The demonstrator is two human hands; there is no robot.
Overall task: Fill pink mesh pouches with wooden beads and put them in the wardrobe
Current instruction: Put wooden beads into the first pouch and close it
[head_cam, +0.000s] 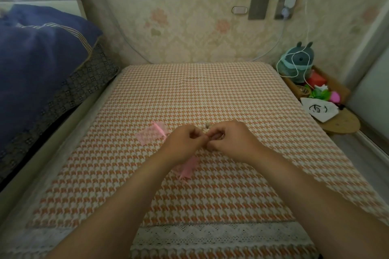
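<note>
Over the middle of the orange-and-white houndstooth cloth [210, 94], both hands meet fingertip to fingertip. Left hand [185, 142] has its fingers curled, pinching the top of a crumpled pink mesh pouch [187, 167] that trails below it onto the cloth. Right hand [232, 136] has curled fingers too, but can't tell what they pinch. Second pink mesh pouch [152, 134] lies flat just left of the left hand. Small pale lump, prob. a wooden bead [208, 125], sits just beyond the fingertips, blurry.
</note>
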